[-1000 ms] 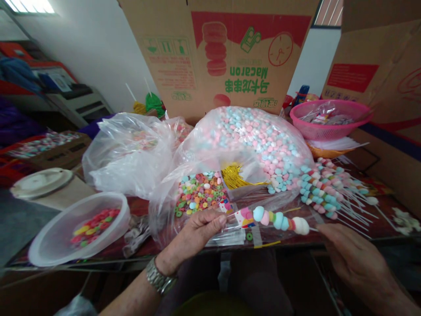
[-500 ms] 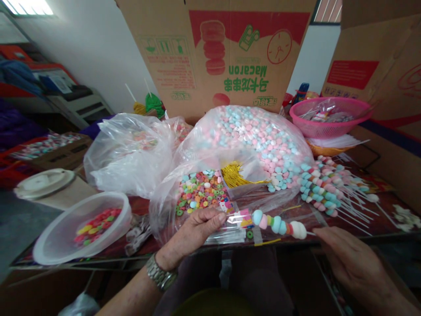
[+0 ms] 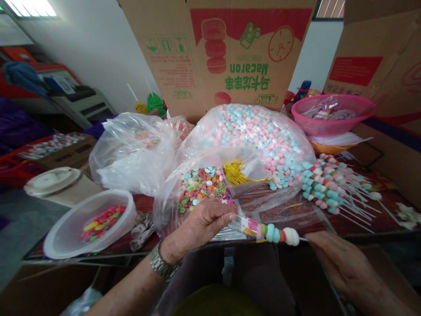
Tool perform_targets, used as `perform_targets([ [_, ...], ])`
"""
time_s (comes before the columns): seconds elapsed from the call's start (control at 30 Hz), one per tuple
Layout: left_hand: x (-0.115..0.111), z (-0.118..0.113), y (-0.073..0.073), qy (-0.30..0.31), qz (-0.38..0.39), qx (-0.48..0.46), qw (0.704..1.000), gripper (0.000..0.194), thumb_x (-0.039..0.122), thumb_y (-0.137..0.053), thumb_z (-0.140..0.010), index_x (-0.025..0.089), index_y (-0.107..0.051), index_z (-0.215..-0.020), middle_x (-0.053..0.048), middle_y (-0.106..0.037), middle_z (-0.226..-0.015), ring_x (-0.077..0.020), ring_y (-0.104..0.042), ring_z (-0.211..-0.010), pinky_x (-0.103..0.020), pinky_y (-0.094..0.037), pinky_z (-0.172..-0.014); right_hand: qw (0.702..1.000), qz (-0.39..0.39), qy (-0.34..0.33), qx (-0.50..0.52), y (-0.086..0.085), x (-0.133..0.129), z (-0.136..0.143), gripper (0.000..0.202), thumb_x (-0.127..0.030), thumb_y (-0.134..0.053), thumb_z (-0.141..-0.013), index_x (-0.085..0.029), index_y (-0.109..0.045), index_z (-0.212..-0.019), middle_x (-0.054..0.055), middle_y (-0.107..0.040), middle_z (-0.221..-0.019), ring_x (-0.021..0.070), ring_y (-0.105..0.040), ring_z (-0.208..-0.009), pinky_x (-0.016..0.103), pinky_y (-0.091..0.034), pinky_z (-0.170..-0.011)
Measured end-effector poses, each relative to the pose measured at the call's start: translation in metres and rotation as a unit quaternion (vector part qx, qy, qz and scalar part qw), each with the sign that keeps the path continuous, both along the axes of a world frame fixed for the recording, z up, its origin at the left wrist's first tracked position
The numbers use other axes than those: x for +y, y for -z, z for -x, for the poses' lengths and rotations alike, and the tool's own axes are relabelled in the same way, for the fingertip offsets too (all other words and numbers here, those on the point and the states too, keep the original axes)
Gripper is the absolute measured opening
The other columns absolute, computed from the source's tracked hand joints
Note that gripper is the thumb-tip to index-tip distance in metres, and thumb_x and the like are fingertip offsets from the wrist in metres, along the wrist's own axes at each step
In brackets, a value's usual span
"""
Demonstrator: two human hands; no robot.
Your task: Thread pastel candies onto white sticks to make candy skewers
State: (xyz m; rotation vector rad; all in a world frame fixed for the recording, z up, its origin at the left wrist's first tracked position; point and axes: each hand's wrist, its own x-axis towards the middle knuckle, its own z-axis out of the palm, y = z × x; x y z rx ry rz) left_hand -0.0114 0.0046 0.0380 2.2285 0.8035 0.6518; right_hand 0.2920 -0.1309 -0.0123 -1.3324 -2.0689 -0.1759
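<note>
Half the candy skewer (image 3: pixel 278 234) had slid into the clear sleeve (image 3: pixel 245 224), left hand (image 3: pixel 197 226) pinching the sleeve, right hand (image 3: pixel 338 261) gripping the stick at lower right.

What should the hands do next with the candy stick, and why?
Probably push the candy skewer further into the clear wrapper. The left hand pinches the wrapper's end, the right hand holds the stick, and the blue and white pieces remain outside.
</note>
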Motion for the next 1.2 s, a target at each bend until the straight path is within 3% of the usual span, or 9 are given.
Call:
perform_targets([
  [0.23,0.006,-0.008,-0.011,0.051,-0.132,0.120,0.983,0.030,0.037,-0.044,-0.091,0.023,-0.069,-0.084,-0.004,-0.070,-0.083,-0.0186,-0.059,-0.082,-0.038,-0.034,-0.093,0.982,0.131,-0.004,0.134,0.007,0.004,0.032,0.017,-0.018,-0.046,-0.088,-0.023,-0.060,-0.097,0.002,-0.069,-0.081,0.0132,-0.067,-0.071,0.018,-0.053,-0.062],
  [0.37,0.008,-0.002,-0.002,-0.170,-0.274,0.027,0.946,0.044,0.053,-0.063,-0.075,0.027,-0.061,-0.111,-0.007,-0.053,-0.131,-0.0326,-0.037,-0.127,-0.053,-0.014,-0.108,0.948,0.203,0.024,0.243,0.016,0.006,0.057,0.015,-0.026,-0.044,-0.091,-0.022,-0.058,-0.091,0.000,-0.063,-0.071,0.0125,-0.061,-0.062,0.017,-0.049,-0.057],
  [0.43,0.000,-0.001,0.010,-0.306,-0.212,-0.120,0.920,0.070,0.058,-0.064,-0.072,0.025,-0.043,-0.130,-0.011,-0.040,-0.141,-0.0322,-0.027,-0.134,-0.050,-0.023,-0.108,0.925,0.239,0.027,0.293,0.022,0.007,0.070,0.018,-0.030,-0.042,-0.092,-0.021,-0.057,-0.086,-0.002,-0.058,-0.064,0.0121,-0.057,-0.056,0.018,-0.046,-0.052],
  [0.5,-0.011,-0.005,0.020,-0.340,-0.032,-0.272,0.900,0.065,0.054,-0.054,-0.081,0.027,-0.032,-0.135,-0.011,-0.044,-0.137,-0.0262,-0.040,-0.128,-0.042,-0.040,-0.099,0.904,0.274,0.016,0.328,0.028,0.008,0.083,0.024,-0.033,-0.040,-0.093,-0.021,-0.055,-0.080,-0.003,-0.053,-0.061,0.0121,-0.053,-0.056,0.019,-0.043,-0.052],
  [0.67,-0.018,-0.026,0.014,-0.174,0.392,-0.470,0.772,0.041,0.046,-0.066,-0.076,0.020,-0.055,-0.105,-0.002,-0.068,-0.081,-0.0167,-0.066,-0.074,-0.034,-0.052,-0.076,0.852,0.351,-0.039,0.386,0.025,0.011,0.116,0.031,-0.040,-0.039,-0.093,-0.019,-0.054,-0.074,-0.002,-0.049,-0.061,0.0119,-0.047,-0.058,0.022,-0.038,-0.055],
  [0.87,-0.014,-0.042,0.004,-0.182,0.454,-0.529,0.693,0.035,0.041,-0.073,-0.070,0.018,-0.060,-0.093,0.006,-0.055,-0.051,-0.0095,-0.054,-0.046,-0.023,-0.048,-0.054,0.712,0.446,-0.047,0.540,0.018,0.014,0.153,0.039,-0.054,-0.046,-0.086,-0.018,-0.053,-0.074,-0.006,-0.042,-0.055,0.0072,-0.034,-0.046,0.019,-0.026,-0.043],
  [0.93,-0.016,-0.040,0.008,-0.185,0.464,-0.519,0.693,0.038,0.041,-0.074,-0.069,0.018,-0.059,-0.096,0.005,-0.057,-0.052,-0.0105,-0.054,-0.045,-0.021,-0.043,-0.046,0.670,0.467,-0.045,0.576,0.020,0.015,0.162,0.042,-0.059,-0.049,-0.082,-0.017,-0.053,-0.078,-0.007,-0.040,-0.053,0.0055,-0.028,-0.042,0.019,-0.021,-0.039],
  [1.1,-0.011,-0.026,0.011,-0.139,0.460,-0.507,0.715,0.030,0.034,-0.078,-0.066,0.016,-0.061,-0.083,0.003,-0.059,-0.054,-0.0096,-0.054,-0.046,-0.022,-0.046,-0.052,0.661,0.484,-0.065,0.570,0.025,0.013,0.176,0.045,-0.061,-0.054,-0.079,-0.016,-0.055,-0.083,-0.007,-0.045,-0.049,0.0043,-0.031,-0.039,0.016,-0.019,-0.037],
  [1.2,-0.011,-0.022,0.015,-0.086,0.457,-0.511,0.723,0.028,0.037,-0.076,-0.068,0.015,-0.060,-0.078,0.003,-0.058,-0.054,-0.0114,-0.058,-0.053,-0.025,-0.048,-0.062,0.545,0.553,-0.147,0.613,0.026,0.012,0.179,0.043,-0.059,-0.057,-0.078,-0.016,-0.055,-0.087,-0.008,-0.046,-0.042,0.0035,-0.026,-0.031,0.016,-0.017,-0.032],
])
